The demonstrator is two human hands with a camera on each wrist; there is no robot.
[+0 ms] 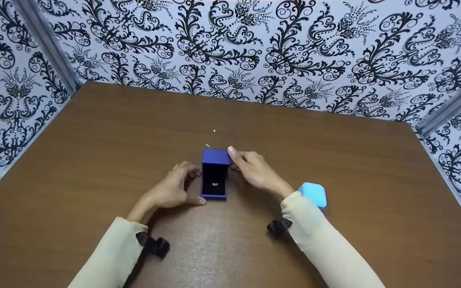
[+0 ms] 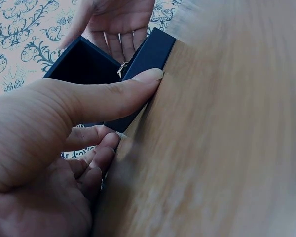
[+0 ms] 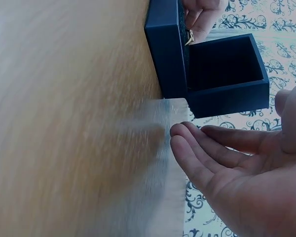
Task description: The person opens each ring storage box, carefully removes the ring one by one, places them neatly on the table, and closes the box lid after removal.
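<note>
A dark blue ring box (image 1: 215, 157) stands on the table with its lid raised. In its black insert sits a small gold ring (image 1: 215, 184), also seen edge-on in the right wrist view. My left hand (image 1: 169, 188) holds the base from the left, thumb (image 2: 133, 89) along its front side and fingertips near the back corner. My right hand (image 1: 259, 172) is at the box's right, its thumb by the lid's upper edge. In the right wrist view its fingers (image 3: 207, 153) are loosely extended, a little apart from the lid.
A light blue rounded box (image 1: 314, 195) lies by my right forearm. Behind the ring box are a small gold piece (image 1: 208, 145) and a tiny bright speck (image 1: 214, 130), too small to identify. Patterned panels (image 1: 230, 48) border the brown table (image 1: 134, 120).
</note>
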